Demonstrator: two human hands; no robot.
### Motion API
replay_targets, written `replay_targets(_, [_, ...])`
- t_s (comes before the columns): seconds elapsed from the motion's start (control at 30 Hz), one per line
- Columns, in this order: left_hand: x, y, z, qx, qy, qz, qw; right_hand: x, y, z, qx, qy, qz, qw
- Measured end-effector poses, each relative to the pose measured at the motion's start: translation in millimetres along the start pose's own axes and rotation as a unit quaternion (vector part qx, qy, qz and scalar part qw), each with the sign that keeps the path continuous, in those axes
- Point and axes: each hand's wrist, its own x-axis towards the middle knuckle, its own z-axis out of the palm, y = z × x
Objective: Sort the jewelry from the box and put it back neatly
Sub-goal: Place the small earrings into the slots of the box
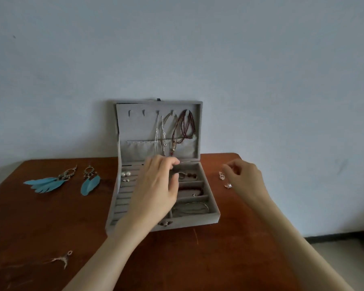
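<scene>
The open box (194, 217) sits mid-table (51, 227) against the wall (177, 49); feather earrings (67, 181) lie to its left, two rings (224, 180) to its right.

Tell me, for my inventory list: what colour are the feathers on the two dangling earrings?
Light blue feathers, head view.

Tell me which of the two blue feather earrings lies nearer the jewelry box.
The single-feather earring, just left of the jewelry box. The other earring, with several spread feathers, lies farther left.
</scene>
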Motion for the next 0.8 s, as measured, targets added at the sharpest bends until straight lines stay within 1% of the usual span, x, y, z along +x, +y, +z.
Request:
replay_targets(0.07, [4.4,17.9,12.4,-0.008,-0.061,0.017,0.998,2.2,23.3,-11.2,-0.002,0.024,0.035,0.999])
replay_targets(0.13, [9.3,31.5,26.7,-0.006,-0.102,0.022,0.995,3.0,41.7,-14.6,-0.005,0.03,0.046,0.998])
replay_targets(0.2, [15.8,43.8,40.2,0.005,-0.124,0.022,0.992,2.1,54.4,-11.1,-0.04,0.01,0.028,0.999])
replay_targets(0.3, [26.3,58.5,58.2,0.032,-0.152,0.01,0.988,1.4,63.0,-2.5,-0.152,-0.037,-0.027,0.987])
replay_targets(0.33, [29.0,61.8,63.8,0.047,-0.166,0.005,0.985,1.4,63.5,-1.4,-0.176,-0.04,-0.045,0.983])
replay_targets(0.4, [33.0,65.8,73.8,0.078,-0.188,-0.002,0.979,2.1,63.7,0.3,-0.189,-0.037,-0.068,0.979])
replay_targets(0.53, [36.9,69.5,84.3,0.119,-0.205,-0.014,0.971,4.6,64.9,3.2,-0.174,-0.024,-0.088,0.981])
replay_targets(0.8, [42.6,78.3,82.0,0.108,-0.207,-0.022,0.972,6.1,66.5,-1.1,-0.155,-0.02,-0.077,0.985])
